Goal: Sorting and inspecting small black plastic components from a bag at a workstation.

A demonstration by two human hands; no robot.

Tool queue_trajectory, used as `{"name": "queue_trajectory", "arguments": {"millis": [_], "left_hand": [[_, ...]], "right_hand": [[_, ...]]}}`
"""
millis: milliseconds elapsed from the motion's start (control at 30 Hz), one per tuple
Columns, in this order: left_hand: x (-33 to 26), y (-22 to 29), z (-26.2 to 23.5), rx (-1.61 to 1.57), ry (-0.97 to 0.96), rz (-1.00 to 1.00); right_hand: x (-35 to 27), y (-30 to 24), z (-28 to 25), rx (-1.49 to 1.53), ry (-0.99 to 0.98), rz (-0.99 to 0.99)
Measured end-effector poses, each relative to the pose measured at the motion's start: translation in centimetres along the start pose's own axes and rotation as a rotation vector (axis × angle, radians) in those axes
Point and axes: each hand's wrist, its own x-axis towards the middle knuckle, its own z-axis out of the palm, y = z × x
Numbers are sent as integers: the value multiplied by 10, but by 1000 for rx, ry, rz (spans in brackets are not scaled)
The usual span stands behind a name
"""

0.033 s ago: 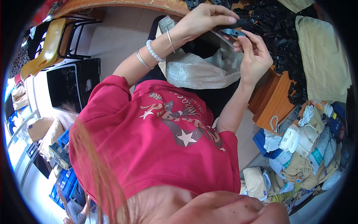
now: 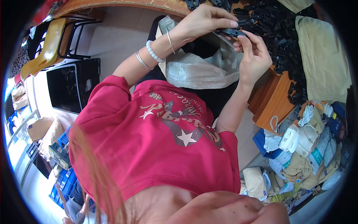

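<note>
- Left hand (image 2: 203,22) and right hand (image 2: 253,56) met over the edge of the wooden table (image 2: 276,100). Between them: 1 small black plastic clip (image 2: 232,31).
- Left fingers were clamped on the clip from above; right thumb and fingertips were closed against its lower end.
- The clip sat above the open grey woven sack (image 2: 197,71), just beside the heap of black clips (image 2: 278,33) on the table.
- Risk, judged: the grip was on fingertips only, so a slip could drop the clip into the sack or onto the floor.
- Risk, judged: the heap lay near the table edge; a nudge from the right wrist could spill parts.
- Packages: 2 tan sacks (image 2: 322,56), flat, at the table's far right.
- Floor at lower right: a jumble of white, tan and blue bags (image 2: 305,149); labels too small to tell.
- At left: 1 black case (image 2: 72,86) and 1 yellow chair (image 2: 46,46).
</note>
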Motion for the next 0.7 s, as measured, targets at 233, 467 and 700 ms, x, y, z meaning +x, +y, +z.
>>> {"name": "queue_trajectory", "arguments": {"millis": [233,467,700], "left_hand": [[-26,34,4,396,-96,146],[-34,25,-3,304,-87,173],[-35,24,-17,142,123,-3]], "right_hand": [[-11,6,7,-18,110,-29],[-3,1,1,-14,-42,-63],[38,32,-3,-356,-117,-325]]}}
